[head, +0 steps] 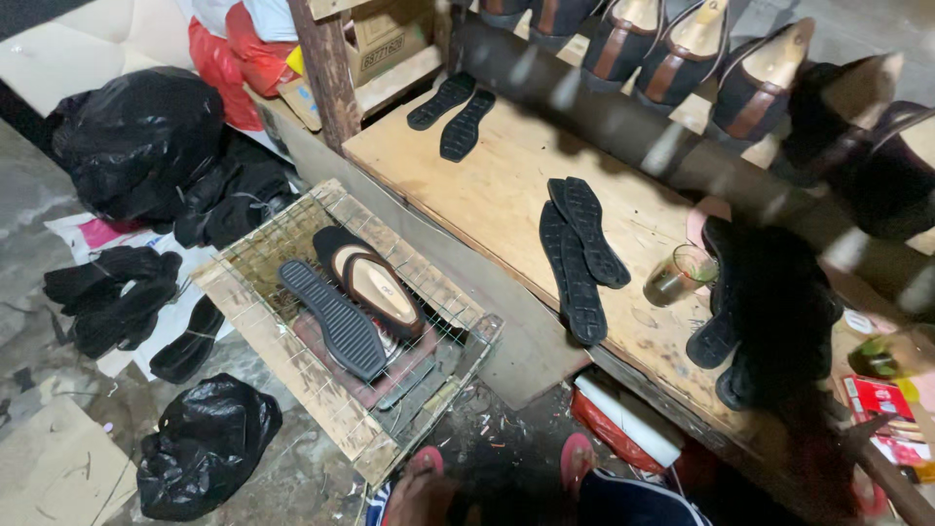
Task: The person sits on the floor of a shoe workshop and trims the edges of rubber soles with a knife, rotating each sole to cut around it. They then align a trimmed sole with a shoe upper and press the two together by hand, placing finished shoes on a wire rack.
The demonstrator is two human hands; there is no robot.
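View from the head camera, looking down on a plywood workbench (487, 185) and the floor beside it. Neither of the person's hands appears in the view, so how far each is open, and whether it holds anything, cannot be told; only the feet in pink sandals (426, 466) show, below the bench's near edge. On the bench top lie two pairs of black ribbed soles: one pair (577, 255) near the middle, one sole partly overlapping the other, and a second pair (453, 114) toward the far corner, side by side. Just right of the middle pair stands a glass of dark liquid (679, 276), and beyond it a heap of black soles (765, 321). Along the bench's far edge runs a row of shoes on lasts (701, 54), toes pointing outward. Left of the bench, just beside it, sits a wire-mesh crate (292, 360); on its mesh rest one black sole (333, 318) and an unfinished shoe with a tan insole (375, 282), touching each other. Farther left of the bench, black plastic bags (136, 136) lie on the floor.
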